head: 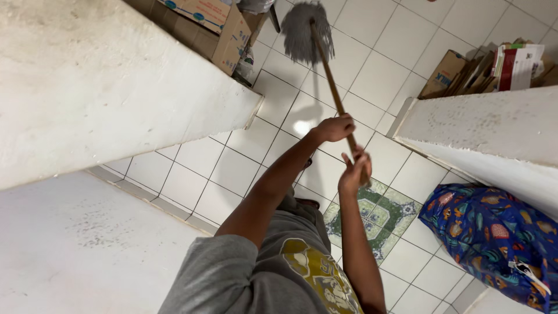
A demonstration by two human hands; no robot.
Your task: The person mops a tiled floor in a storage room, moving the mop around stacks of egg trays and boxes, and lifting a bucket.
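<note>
Both hands grip a wooden mop handle (334, 87) that slants from the near centre up toward the far floor. The left hand (334, 128) wraps its fingers closed around the stick, farther along it; the right hand (353, 171) holds the near end, fingers curled about it. The grey mop head (302, 35) rests on the white tiled floor (383, 64), near cardboard boxes (215, 29) at far left. A blue patterned bag (494, 238) lies at near right.

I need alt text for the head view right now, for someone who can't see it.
Seen from above, a person grips a wooden mop handle with both hands, left hand higher, right hand lower, the grey mop head on a white tiled floor. Cardboard boxes stand at the top, a blue patterned bag at right.
</note>
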